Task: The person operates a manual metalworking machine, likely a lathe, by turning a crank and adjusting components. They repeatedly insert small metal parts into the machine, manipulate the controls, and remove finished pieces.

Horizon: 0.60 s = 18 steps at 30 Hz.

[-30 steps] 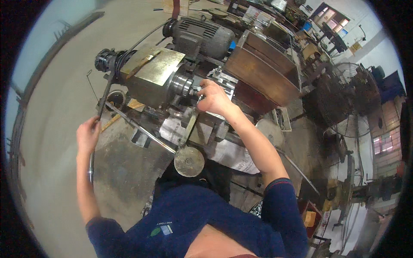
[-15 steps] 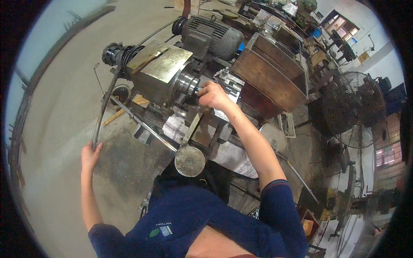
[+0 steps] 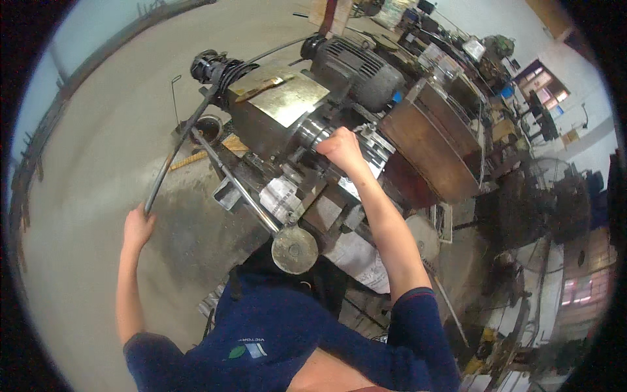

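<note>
My left hand is wrapped round the lower end of a long dark lever. The lever slants up to the black, ribbed end of a lathe-like machine. At the machine's shiny round spindle nose, my right hand is closed, fingers curled in. Those fingers hide whatever they hold. Above and left of it is the headstock, its flat metal cover carrying a thin dark bar. Close to my body, a round metal disc sits by the end of a shiny rod.
Behind the headstock stands a dark finned motor. A rusty metal box is right of the spindle, and a large fan farther right. A round cup and a yellow strip lie near the lever. Paper sheets cover parts nearby.
The view has shifted, so the machine appears farther right. My left hand keeps its hold on the lever. My right hand stays at the spindle, its fingers more curled than before.
</note>
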Each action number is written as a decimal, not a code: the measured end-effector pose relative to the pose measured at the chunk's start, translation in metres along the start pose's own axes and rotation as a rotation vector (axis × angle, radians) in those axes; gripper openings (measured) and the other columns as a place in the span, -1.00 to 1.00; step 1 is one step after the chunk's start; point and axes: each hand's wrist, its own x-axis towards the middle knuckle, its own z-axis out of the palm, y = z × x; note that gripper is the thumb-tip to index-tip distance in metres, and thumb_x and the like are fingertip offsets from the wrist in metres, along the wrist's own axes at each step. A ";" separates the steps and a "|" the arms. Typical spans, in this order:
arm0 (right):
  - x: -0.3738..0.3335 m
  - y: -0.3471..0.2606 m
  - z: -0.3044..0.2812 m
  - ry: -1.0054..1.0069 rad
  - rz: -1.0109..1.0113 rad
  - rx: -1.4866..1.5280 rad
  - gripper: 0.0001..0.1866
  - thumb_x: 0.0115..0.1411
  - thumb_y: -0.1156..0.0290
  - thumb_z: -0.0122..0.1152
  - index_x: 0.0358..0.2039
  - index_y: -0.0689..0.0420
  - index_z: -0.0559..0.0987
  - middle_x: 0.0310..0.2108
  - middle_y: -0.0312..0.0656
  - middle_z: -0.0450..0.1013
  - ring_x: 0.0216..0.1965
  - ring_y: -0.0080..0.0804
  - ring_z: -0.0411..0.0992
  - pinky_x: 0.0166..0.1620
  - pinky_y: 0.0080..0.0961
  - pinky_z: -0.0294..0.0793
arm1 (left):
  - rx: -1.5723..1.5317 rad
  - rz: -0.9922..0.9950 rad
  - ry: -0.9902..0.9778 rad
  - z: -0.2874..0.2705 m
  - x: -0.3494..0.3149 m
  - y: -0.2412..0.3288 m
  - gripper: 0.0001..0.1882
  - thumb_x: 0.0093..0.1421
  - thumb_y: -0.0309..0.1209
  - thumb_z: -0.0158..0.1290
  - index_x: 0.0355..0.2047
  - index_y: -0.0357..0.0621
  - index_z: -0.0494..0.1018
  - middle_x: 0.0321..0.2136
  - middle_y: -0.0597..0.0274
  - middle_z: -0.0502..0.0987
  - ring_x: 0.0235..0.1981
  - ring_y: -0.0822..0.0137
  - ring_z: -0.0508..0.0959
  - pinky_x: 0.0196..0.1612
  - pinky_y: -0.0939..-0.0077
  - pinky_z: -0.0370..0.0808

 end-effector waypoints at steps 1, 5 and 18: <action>-0.001 -0.017 -0.005 -0.020 0.074 0.049 -0.83 -0.30 0.38 0.10 -0.74 0.24 0.45 -0.77 0.02 0.27 -0.67 -0.04 0.31 -0.55 -0.31 0.30 | 0.049 -0.002 0.018 0.004 0.001 -0.007 -0.74 -0.02 -0.34 0.03 -0.40 -0.31 0.37 -0.57 -0.15 0.46 -0.46 -0.07 0.49 -0.38 0.12 0.39; -0.007 -0.023 -0.013 -0.003 0.114 0.037 -0.77 -0.27 0.36 0.08 -0.77 0.30 0.40 -0.77 0.06 0.25 -0.70 -0.05 0.26 -0.56 -0.34 0.27 | 0.248 0.068 0.077 0.004 0.024 -0.015 -0.84 -0.08 -0.41 0.00 -0.49 -0.24 0.39 -0.63 -0.10 0.45 -0.50 -0.01 0.50 -0.42 0.13 0.40; -0.007 -0.018 -0.017 -0.024 0.356 0.103 -0.80 -0.31 0.36 0.10 -0.70 0.25 0.47 -0.62 0.08 0.38 -0.56 -0.06 0.37 -0.45 -0.34 0.35 | 0.536 0.125 0.174 -0.018 0.208 -0.160 -0.86 -0.04 -0.47 -0.03 -0.40 -0.14 0.36 -0.47 0.05 0.47 -0.42 0.07 0.50 -0.34 0.20 0.40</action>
